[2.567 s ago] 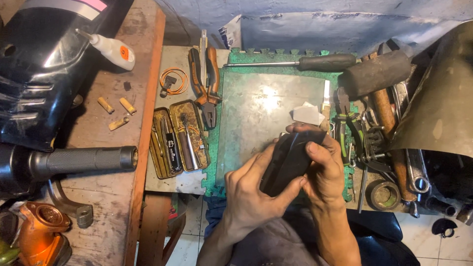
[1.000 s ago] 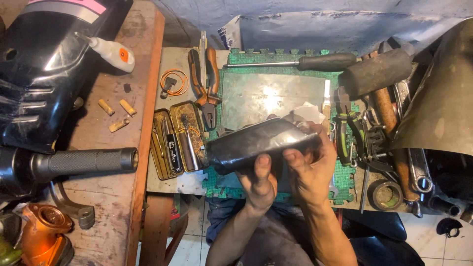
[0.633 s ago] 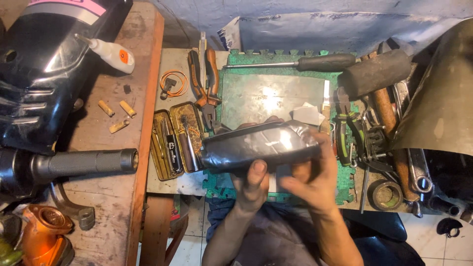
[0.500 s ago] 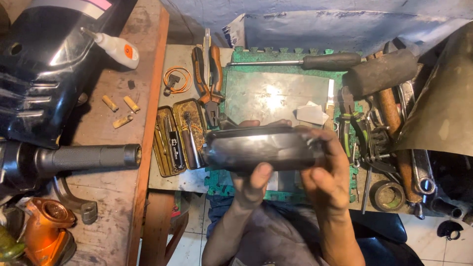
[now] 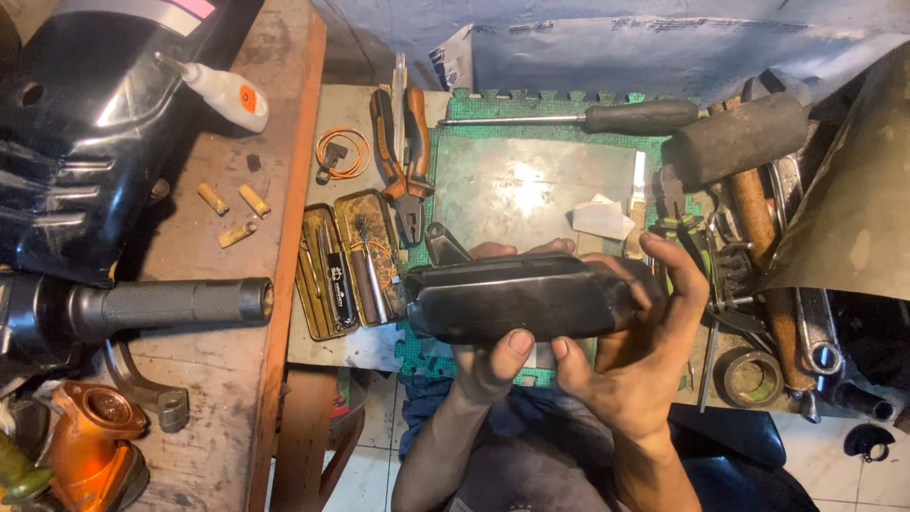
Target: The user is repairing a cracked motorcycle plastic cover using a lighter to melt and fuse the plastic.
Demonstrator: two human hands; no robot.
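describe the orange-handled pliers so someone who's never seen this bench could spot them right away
Start at the green mat in the middle of the bench and go to its left edge. The pliers lie there lengthwise, jaws pointing toward the person, just above the open tin of small tools. Their orange-and-black grips set them apart from the black-handled screwdriver along the mat's far edge.

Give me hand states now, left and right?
Left hand: closed on the dark oblong part, thumb on its near edge.
Right hand: holding the same part's right end, fingers wrapped around it.
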